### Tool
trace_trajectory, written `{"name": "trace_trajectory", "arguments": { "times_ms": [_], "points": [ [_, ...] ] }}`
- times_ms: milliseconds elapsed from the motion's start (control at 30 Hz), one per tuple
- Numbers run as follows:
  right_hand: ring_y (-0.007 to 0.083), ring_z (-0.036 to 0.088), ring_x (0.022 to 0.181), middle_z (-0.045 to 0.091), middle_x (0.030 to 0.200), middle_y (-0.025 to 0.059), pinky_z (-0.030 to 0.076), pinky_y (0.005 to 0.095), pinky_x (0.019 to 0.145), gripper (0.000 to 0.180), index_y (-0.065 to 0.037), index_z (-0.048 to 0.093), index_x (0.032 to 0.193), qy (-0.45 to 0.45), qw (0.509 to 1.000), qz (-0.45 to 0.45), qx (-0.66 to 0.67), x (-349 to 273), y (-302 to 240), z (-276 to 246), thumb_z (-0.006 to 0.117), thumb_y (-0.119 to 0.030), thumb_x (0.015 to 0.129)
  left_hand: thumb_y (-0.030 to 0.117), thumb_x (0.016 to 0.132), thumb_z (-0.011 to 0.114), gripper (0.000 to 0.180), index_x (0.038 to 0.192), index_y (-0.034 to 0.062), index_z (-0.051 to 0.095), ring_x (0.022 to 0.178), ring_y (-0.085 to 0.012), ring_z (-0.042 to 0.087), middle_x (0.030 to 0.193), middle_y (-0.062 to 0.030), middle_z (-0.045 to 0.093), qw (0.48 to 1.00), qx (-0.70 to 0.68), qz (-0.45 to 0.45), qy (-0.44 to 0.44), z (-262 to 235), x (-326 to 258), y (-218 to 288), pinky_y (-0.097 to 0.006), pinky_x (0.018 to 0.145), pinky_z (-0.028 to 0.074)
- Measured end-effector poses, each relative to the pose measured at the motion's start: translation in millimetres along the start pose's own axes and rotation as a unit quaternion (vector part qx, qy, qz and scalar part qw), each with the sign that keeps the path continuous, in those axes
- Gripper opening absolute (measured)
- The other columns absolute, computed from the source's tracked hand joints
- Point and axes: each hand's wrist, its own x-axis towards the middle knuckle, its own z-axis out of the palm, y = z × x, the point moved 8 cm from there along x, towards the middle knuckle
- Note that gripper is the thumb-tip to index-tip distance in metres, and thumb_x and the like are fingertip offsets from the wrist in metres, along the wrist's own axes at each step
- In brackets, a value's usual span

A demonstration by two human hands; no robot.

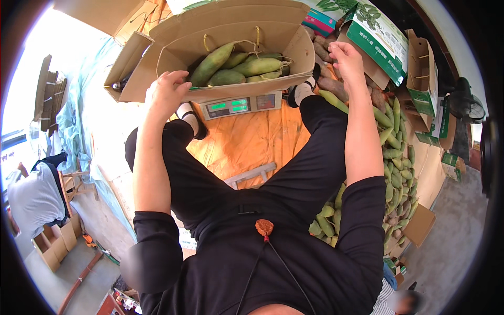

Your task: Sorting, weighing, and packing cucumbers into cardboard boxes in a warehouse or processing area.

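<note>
A cardboard box (pixel 236 29) full of long green radishes (pixel 257 66) stands in front of me on a digital scale (pixel 241 105) with a lit green display. Two yellow cord handles hang inside its far wall. My left hand (pixel 169 89) is at the box's near left corner, fingers loosely bent over the rim beside the radishes; whether it touches them I cannot tell. Raised just off the box's right side is my right hand (pixel 346 60), its fingers half curled and apart, with nothing visible in them. Thin radish roots trail toward the box's right wall.
Loose green radishes (pixel 396 163) are heaped to my right, with brownish-red roots (pixel 332 86) farther up. Green-and-white cartons (pixel 378 47) and a black fan (pixel 466 102) stand beyond. Orange sheeting (pixel 247 142) covers the floor between my legs. A striped sleeve (pixel 385 300) shows at lower right.
</note>
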Motion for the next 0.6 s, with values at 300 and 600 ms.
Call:
{"name": "trace_trajectory", "arguments": {
  "times_ms": [300, 600],
  "points": [
    [0.0151, 0.056, 0.098, 0.062, 0.107, 0.0056, 0.045, 0.0299, 0.079, 0.035, -0.007, 0.057, 0.114, -0.036, 0.998, 0.048, -0.004, 7, 14, 14, 0.056, -0.033, 0.090, 0.023, 0.080, 0.066, 0.048, 0.125, 0.0133, 0.054, 0.107, -0.0248, 0.055, 0.112, -0.0097, 0.059, 0.986, -0.051, -0.024, 0.154, -30, 5, -4, -0.037, 0.090, 0.044],
    [0.0204, 0.050, 0.107, 0.056, 0.116, 0.0054, 0.042, 0.0423, 0.084, 0.042, -0.011, 0.052, 0.122, -0.126, 0.985, 0.111, 0.031, 10, 30, 48, 0.055, -0.037, 0.090, 0.035, 0.083, 0.065, 0.071, 0.142, 0.0135, 0.031, 0.130, -0.0298, 0.034, 0.140, -0.0138, 0.039, 0.904, -0.375, -0.181, 0.096, -30, 4, -45, -0.059, 0.100, 0.026]
  ]
}}
